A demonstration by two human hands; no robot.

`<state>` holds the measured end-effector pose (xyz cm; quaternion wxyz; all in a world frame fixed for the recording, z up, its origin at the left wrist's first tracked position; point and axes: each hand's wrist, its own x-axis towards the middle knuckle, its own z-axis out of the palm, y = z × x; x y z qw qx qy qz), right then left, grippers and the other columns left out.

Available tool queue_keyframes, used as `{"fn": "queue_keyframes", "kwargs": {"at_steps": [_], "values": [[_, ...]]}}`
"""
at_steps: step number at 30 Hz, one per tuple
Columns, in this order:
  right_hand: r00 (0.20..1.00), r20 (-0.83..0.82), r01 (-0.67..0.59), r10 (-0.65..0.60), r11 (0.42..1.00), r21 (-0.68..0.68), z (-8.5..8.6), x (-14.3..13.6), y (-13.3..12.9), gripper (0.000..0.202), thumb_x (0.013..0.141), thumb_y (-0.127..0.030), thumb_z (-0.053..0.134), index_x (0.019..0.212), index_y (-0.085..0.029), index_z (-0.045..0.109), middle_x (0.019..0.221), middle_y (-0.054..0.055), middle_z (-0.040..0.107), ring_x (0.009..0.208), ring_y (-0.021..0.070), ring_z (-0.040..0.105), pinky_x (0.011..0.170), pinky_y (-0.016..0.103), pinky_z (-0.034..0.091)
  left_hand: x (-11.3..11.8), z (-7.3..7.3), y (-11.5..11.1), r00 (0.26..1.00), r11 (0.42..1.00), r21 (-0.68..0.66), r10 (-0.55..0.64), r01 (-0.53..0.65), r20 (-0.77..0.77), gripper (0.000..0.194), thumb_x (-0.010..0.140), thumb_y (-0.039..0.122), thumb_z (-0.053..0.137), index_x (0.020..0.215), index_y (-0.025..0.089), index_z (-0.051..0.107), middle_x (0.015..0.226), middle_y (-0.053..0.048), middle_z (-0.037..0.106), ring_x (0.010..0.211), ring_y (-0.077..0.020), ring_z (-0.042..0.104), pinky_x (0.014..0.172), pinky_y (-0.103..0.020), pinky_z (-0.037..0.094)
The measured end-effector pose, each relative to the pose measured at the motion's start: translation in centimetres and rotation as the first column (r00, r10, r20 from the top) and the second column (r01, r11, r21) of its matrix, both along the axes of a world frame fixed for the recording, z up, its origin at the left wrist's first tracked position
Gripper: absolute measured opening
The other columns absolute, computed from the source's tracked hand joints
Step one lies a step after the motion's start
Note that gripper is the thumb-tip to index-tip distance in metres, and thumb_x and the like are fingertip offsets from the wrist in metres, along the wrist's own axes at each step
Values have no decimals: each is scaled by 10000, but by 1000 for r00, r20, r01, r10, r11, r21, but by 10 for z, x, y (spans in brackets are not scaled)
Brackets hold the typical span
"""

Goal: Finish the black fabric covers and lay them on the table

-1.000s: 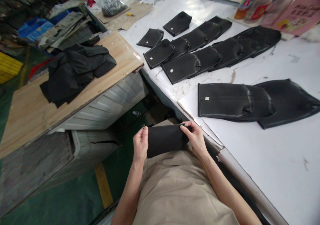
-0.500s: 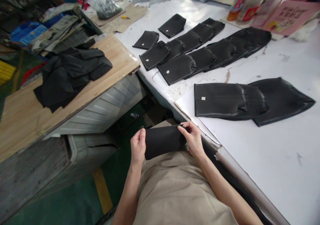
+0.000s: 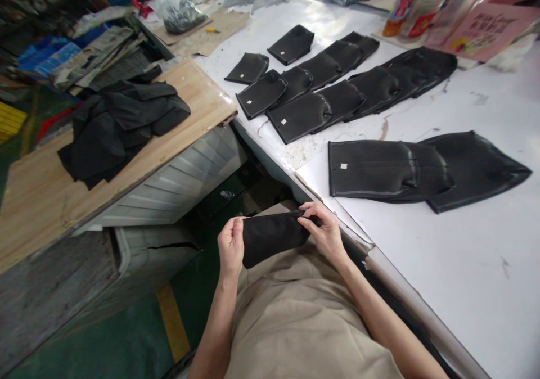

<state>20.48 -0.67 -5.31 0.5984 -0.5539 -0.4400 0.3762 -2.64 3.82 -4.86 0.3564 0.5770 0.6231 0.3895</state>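
A black leather-like piece (image 3: 272, 235) is stretched between my two hands, just above my lap. My left hand (image 3: 231, 247) pinches its left end, thumb on top. At the upper right corner, my right hand (image 3: 324, 230) grips the top edge between thumb and fingers. On the white tabletop to the right lies an overlapping stack of similar black pieces (image 3: 371, 168), the front one bearing a small white sticker. Farther back, more black pieces (image 3: 299, 106) lie in overlapping rows, with two single ones (image 3: 247, 68) beside them.
A heap of black material (image 3: 122, 120) sits on the wooden board (image 3: 202, 95) at left. The white table's edge (image 3: 354, 235) runs close by my right arm. Jars (image 3: 422, 16) and a pink box (image 3: 493, 27) stand at the back right; a plastic bag (image 3: 181, 13) lies at the back left.
My right hand has shifted slightly along the top edge, its fingers bending the piece's right corner. My left hand keeps its hold and has moved slightly left.
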Motion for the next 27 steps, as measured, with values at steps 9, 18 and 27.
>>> {"fn": "queue_keyframes", "kwargs": {"at_steps": [9, 18, 27], "values": [[991, -121, -60, 56, 998, -34, -4, 2, 1, 137, 847, -321, 723, 765, -246, 642, 1026, 42, 692, 1017, 245, 620, 967, 394, 435, 3, 0, 0, 1000, 999, 31, 19, -19, -25, 381, 976, 473, 487, 869, 173, 696, 817, -43, 689, 795, -189, 639, 743, -266, 480], [986, -165, 23, -36, 997, -80, -8, -3, 2, 165, 846, -299, 722, 760, -235, 597, 967, 28, 693, 944, 220, 625, 901, 355, 441, 1, -6, -2, 999, 999, 11, 38, -38, 32, 381, 964, 488, 506, 868, 167, 688, 807, -40, 675, 781, -182, 626, 718, -257, 466], [981, -185, 47, -66, 994, -102, -10, -4, 0, 169, 833, -321, 734, 759, -237, 607, 950, 27, 701, 920, 219, 630, 881, 357, 456, 1, -5, -2, 1000, 999, 22, 26, -26, 5, 382, 963, 492, 504, 858, 170, 679, 802, -38, 665, 777, -182, 615, 720, -260, 462]]}}
